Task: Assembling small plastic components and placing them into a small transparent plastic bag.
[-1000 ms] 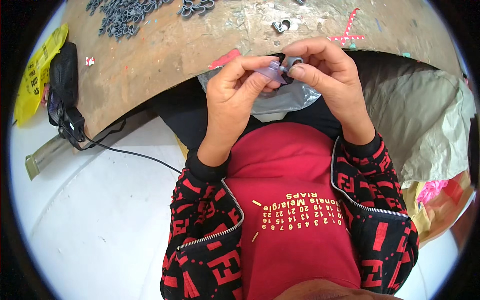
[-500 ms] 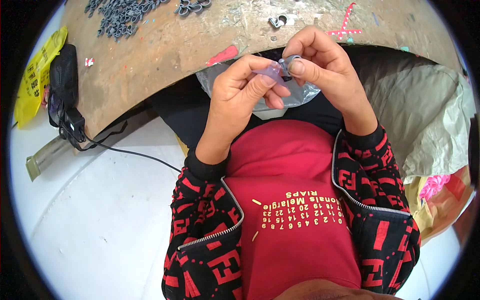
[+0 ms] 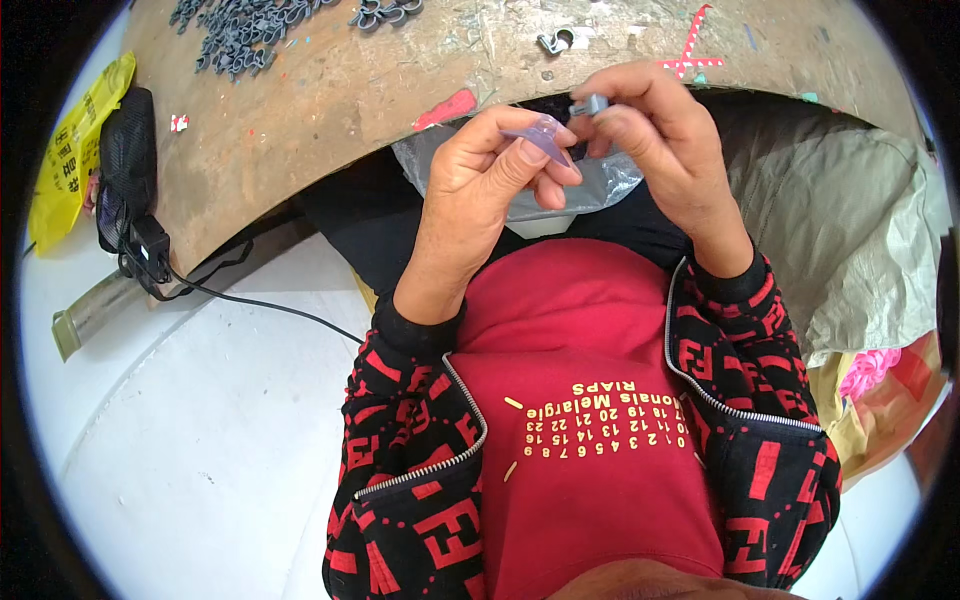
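My left hand (image 3: 490, 175) pinches a small translucent purple plastic piece (image 3: 541, 133) between thumb and fingers. Just to its right, my right hand (image 3: 655, 135) holds a small grey clip (image 3: 589, 104) at its fingertips, almost touching the purple piece. Both hands hover at the near edge of a worn wooden table (image 3: 330, 95), above a clear plastic bag (image 3: 600, 185) that lies in my lap.
A pile of grey clips (image 3: 240, 35) lies at the table's far left, a few more (image 3: 385, 12) beside it, and one loose clip (image 3: 555, 41) near pink tape marks (image 3: 690, 55). A yellow bag (image 3: 75, 150), black pouch (image 3: 125, 150) and cable (image 3: 250, 300) sit left. Sacks (image 3: 860, 230) are on the right.
Both hands have shifted slightly and the right hand has brought the grey clip up beside the purple piece. The table's things have not moved.
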A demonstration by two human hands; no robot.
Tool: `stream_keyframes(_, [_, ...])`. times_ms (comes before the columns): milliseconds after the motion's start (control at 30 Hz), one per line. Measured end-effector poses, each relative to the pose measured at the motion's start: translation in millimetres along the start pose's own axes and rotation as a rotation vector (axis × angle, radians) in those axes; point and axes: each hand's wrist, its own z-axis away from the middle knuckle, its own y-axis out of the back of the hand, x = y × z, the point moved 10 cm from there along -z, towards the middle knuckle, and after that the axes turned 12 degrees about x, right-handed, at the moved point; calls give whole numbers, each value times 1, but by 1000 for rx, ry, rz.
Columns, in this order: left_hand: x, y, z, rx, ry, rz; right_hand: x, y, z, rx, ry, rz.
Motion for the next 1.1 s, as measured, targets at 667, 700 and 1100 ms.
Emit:
stream_keyframes(667, [31, -4, 6, 101, -290, -434, 4, -9, 8, 69, -159, -83])
stream_keyframes(700, [30, -5, 5, 92, -286, -446, 6, -8, 8, 71, -159, -79])
stream_keyframes(1100, [28, 1, 8, 140, -261, -489, -15, -11, 7, 64, 190, 239])
